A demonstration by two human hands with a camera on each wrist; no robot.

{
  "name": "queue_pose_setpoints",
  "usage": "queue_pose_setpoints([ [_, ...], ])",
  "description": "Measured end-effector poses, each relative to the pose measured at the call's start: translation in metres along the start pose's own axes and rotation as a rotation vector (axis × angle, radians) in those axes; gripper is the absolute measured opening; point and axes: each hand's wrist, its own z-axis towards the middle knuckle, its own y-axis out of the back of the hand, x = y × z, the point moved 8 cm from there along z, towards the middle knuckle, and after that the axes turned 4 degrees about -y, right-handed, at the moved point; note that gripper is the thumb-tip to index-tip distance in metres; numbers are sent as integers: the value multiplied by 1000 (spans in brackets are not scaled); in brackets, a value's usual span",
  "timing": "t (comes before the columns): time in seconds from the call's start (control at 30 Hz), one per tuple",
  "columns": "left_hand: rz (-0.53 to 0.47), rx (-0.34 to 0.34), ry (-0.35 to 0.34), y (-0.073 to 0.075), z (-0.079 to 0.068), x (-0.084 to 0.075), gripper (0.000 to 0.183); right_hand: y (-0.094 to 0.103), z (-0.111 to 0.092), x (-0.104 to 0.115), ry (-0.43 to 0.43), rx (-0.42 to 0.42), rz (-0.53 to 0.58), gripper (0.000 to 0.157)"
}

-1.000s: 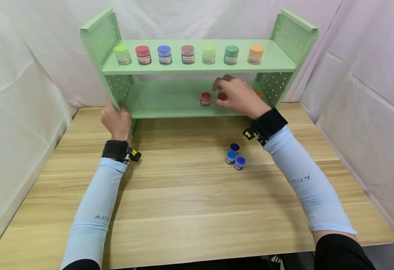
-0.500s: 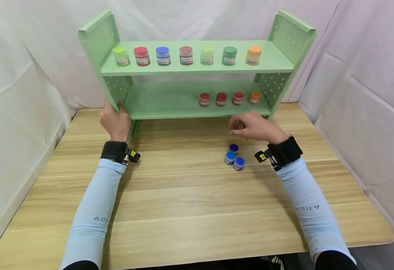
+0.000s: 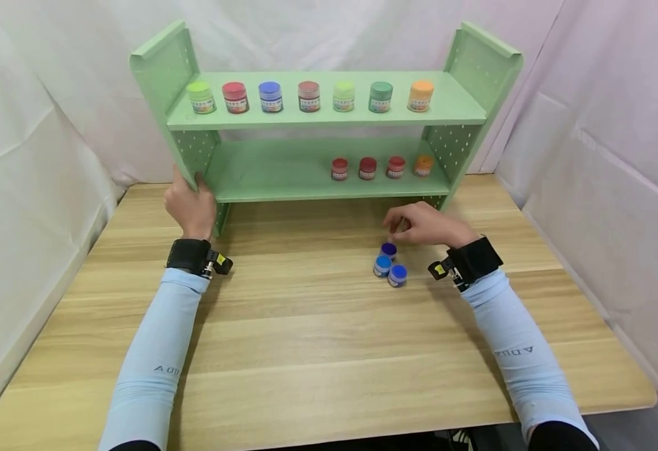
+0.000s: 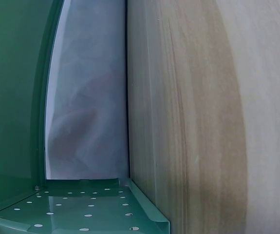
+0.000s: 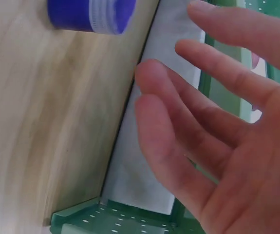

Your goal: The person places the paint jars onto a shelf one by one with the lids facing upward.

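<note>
My left hand (image 3: 190,208) grips the lower left side panel of the green metal shelf (image 3: 329,197). The left wrist view shows the shelf's perforated panel (image 4: 88,209) and the tabletop, but no hand. Just above and right of a dark blue jar (image 3: 388,249) hovers my right hand (image 3: 426,225). Its fingers are loosely bent and hold nothing. A lighter blue jar (image 3: 382,267) and another blue jar (image 3: 398,276) stand close by on the table. In the right wrist view, a blue jar (image 5: 70,14) sits apart from the fingertips (image 5: 152,73).
Several coloured jars line the upper shelf, from a lime one (image 3: 202,98) to an orange one (image 3: 420,96). Red jars (image 3: 367,168) and an orange jar (image 3: 423,166) stand on the lower shelf's right half. White cloth (image 3: 605,188) hangs around the wooden table (image 3: 306,351).
My right hand has come down from the lower shelf, uncovering the jars there, to beside the blue jars on the table. The left hand keeps its hold on the shelf.
</note>
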Motion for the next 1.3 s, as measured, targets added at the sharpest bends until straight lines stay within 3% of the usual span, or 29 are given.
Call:
queue_pose_setpoints([
  [0.17,-2,4,0,3,0,0,28,-12,2,0,19,82,60,34],
  [0.37,-4,-4,15,6,1,4,28,-18,8,3,74,105,45,30],
  [0.57,7,0,21,5,-1,6,27,-28,10,1,63,153,36,28],
  [1.03,0,2,22,2,-1,6,28,-28,9,-6,36,150,41,19],
  [1.3,-18,5,17,0,0,4,29,-24,9,-22,-23,107,35,16],
])
